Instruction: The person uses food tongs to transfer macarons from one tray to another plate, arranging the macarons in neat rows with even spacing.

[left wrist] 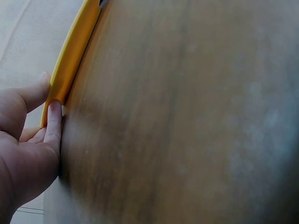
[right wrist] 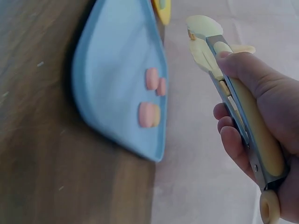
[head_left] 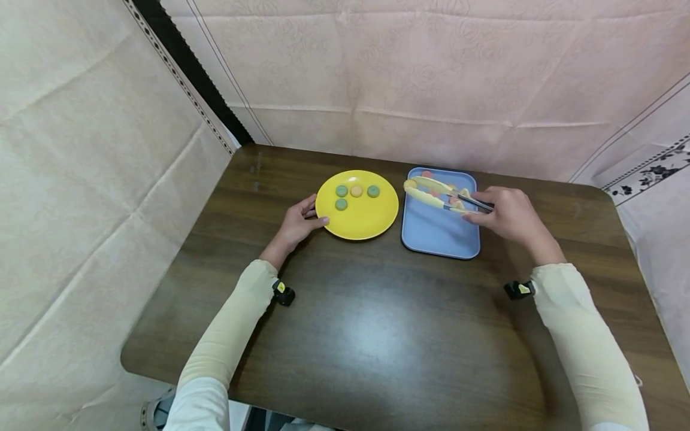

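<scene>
My left hand [head_left: 299, 222] pinches the left rim of a round yellow plate [head_left: 358, 224], thumb at its near side. On that plate lie several small discs: green discs [head_left: 341, 204] and one yellow disc [head_left: 356, 191]. In the right wrist view, my right hand [right wrist: 266, 88] grips metal tongs [right wrist: 238, 102] with cream tips and handle inlays. The tongs reach left over a blue tray [head_left: 439, 233], and a yellowish disc [head_left: 411, 184] shows between their tips. Pink discs [right wrist: 152, 78] and a yellow one [right wrist: 156, 115] lie in the tray, partly covered by the tongs in the head view.
Plate and tray stand side by side near the far edge of a dark wooden table [head_left: 377, 335]. Pale patterned cloth [head_left: 431, 72] hangs behind the table and at its sides. Both wrists wear a small black camera [head_left: 284, 294].
</scene>
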{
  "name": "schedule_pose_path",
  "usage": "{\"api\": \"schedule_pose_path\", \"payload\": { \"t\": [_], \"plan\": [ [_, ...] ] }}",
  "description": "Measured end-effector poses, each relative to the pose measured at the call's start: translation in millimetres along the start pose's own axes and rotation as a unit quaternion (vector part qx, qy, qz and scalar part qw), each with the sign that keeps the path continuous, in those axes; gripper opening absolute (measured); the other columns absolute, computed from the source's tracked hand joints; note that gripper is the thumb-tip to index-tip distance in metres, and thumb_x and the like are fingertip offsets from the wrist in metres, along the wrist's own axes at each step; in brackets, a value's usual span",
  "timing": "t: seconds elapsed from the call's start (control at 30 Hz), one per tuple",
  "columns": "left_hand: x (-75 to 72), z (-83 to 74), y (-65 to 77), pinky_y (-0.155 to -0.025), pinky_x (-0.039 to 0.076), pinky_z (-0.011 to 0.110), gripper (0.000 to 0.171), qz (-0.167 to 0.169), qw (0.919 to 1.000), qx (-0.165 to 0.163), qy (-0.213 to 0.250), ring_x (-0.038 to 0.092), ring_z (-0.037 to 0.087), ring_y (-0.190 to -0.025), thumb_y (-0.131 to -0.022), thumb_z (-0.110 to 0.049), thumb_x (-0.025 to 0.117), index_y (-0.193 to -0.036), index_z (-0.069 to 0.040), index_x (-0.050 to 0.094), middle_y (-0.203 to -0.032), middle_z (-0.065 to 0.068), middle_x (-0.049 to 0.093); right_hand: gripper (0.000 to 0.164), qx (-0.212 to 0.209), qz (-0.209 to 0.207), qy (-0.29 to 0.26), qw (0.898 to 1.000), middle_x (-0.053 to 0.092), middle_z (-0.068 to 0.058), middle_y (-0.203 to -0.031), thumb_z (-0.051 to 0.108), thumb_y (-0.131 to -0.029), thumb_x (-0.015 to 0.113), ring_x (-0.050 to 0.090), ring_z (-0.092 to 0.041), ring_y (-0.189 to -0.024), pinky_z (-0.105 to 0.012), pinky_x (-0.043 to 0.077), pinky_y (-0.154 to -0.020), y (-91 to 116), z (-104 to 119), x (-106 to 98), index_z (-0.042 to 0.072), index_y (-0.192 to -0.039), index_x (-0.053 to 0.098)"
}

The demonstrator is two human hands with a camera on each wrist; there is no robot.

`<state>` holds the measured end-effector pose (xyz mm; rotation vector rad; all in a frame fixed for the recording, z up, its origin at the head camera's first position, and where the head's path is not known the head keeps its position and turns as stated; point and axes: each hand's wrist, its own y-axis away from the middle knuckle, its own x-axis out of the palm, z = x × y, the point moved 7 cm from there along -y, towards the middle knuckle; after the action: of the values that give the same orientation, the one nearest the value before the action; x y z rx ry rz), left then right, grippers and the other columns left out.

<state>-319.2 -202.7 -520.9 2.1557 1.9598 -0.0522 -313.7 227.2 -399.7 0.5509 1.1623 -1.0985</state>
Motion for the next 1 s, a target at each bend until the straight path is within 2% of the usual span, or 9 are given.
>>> {"api": "schedule_pose_path", "payload": {
  "t": [0.17,0.3,0.5,0.67,0.83,1.0],
  "plan": [
    [0.1,1.4,-0.2,-0.102,0.052,0.033,0.079,0.004,1.0,-0.004,0.003,0.052,0.026,-0.136,-0.092,-0.012,0.078,-0.159,-0.01,0.036,-0.155,0.011,0.049,0.05,-0.024,-0.004,0.003,1.0,0.072,-0.024,-0.107,0.027,-0.084,0.086,0.066,-0.033,-0.084,-0.05,0.051,-0.073,-9.9,16.7,-2.8,-0.004,-0.121,0.073],
    [1.4,1.2,-0.2,-0.104,0.052,0.035,0.079,0.01,0.9999,-0.01,0.007,0.051,0.027,-0.138,-0.093,-0.01,0.077,-0.16,-0.011,0.034,-0.157,0.011,0.047,0.051,-0.031,0.005,0.002,1.0,0.073,-0.023,-0.108,0.026,-0.083,0.086,0.066,-0.032,-0.085,-0.048,0.051,-0.072,-18.8,28.0,1.7,-0.003,-0.123,0.073],
    [0.6,-0.2,0.6,-0.103,0.052,0.036,0.079,0.0,1.0,0.0,0.001,0.053,0.026,-0.136,-0.092,-0.01,0.078,-0.159,-0.008,0.036,-0.155,0.012,0.049,0.051,-0.053,0.021,-0.002,0.998,0.074,-0.021,-0.108,0.026,-0.084,0.086,0.062,-0.027,-0.08,-0.042,0.048,-0.065,-32.0,45.6,17.0,-0.002,-0.124,0.072],
    [0.8,-0.9,1.3,-0.102,0.053,0.034,0.079,-0.003,1.0,-0.001,0.0,0.053,0.026,-0.136,-0.092,-0.01,0.078,-0.159,-0.008,0.035,-0.154,0.012,0.05,0.054,-0.049,0.04,-0.025,0.998,0.074,-0.019,-0.114,0.026,-0.084,0.086,0.064,-0.027,-0.086,-0.041,0.052,-0.069,-39.2,54.2,32.9,0.0,-0.128,0.07],
    [1.4,-1.0,1.2,-0.103,0.052,0.035,0.079,0.001,1.0,-0.002,0.001,0.052,0.026,-0.137,-0.093,-0.01,0.077,-0.159,-0.009,0.035,-0.155,0.012,0.049,0.053,-0.057,0.051,-0.029,0.997,0.074,-0.019,-0.114,0.028,-0.083,0.087,0.067,-0.028,-0.09,-0.043,0.057,-0.073,-44.7,62.9,45.0,0.0,-0.126,0.072],
    [1.5,-0.8,1.3,-0.106,0.05,0.037,0.079,0.005,1.0,-0.002,0.002,0.051,0.027,-0.138,-0.093,-0.012,0.077,-0.159,-0.011,0.034,-0.156,0.011,0.047,0.054,-0.056,0.062,-0.023,0.996,0.075,-0.017,-0.115,0.031,-0.083,0.087,0.068,-0.029,-0.095,-0.044,0.055,-0.081,-49.4,67.5,55.0,0.002,-0.125,0.073]
  ]
}}
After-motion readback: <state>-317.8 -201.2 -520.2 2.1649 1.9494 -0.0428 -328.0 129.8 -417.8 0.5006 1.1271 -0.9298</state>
